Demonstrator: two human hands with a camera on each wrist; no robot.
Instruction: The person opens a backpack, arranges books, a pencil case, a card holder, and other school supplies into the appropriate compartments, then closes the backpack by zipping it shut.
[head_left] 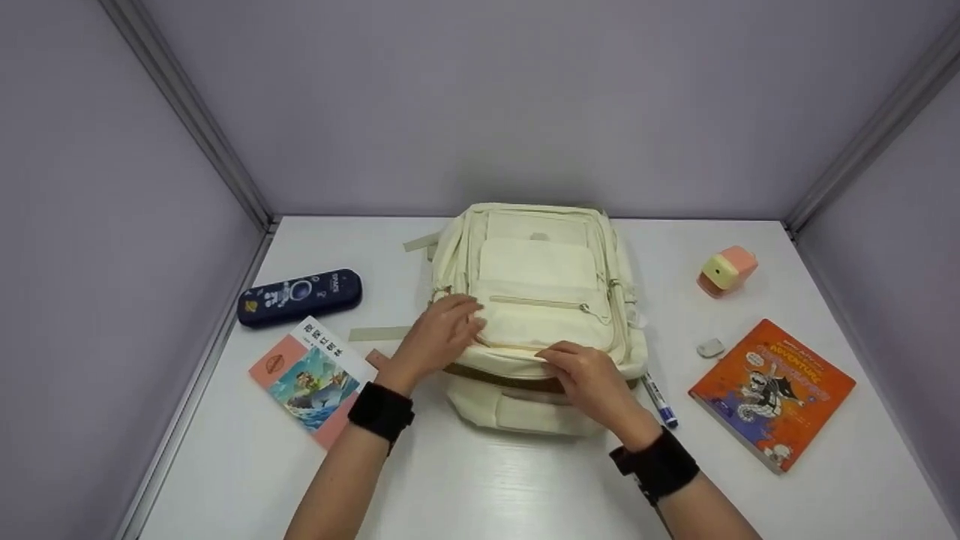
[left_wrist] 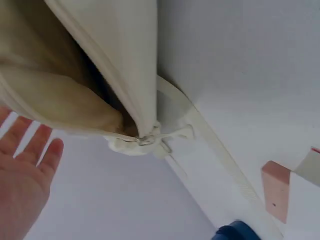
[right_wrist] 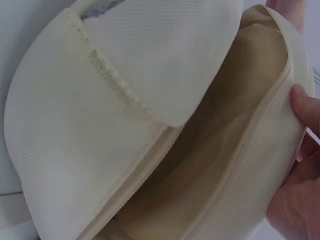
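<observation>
A cream backpack (head_left: 540, 270) lies on the white table, its top opening towards me. In the right wrist view the unzipped main compartment (right_wrist: 225, 110) gapes, showing a tan lining. My right hand (head_left: 592, 379) pinches the upper panel at the rim of this opening, thumb against the fabric. On the left side of the same panel rests my left hand (head_left: 442, 337). Its fingers (left_wrist: 37, 145) look extended and loose beside the bag's edge in the left wrist view. What lies deep inside the bag is hidden.
Left of the backpack are a navy pencil case (head_left: 300, 297) and a pink-and-white book (head_left: 311, 382). On the right lie a marker (head_left: 660, 401), a small whitish block (head_left: 710, 347), an orange book (head_left: 772, 394) and a pink-and-yellow pencil sharpener (head_left: 727, 271). Walls enclose the table.
</observation>
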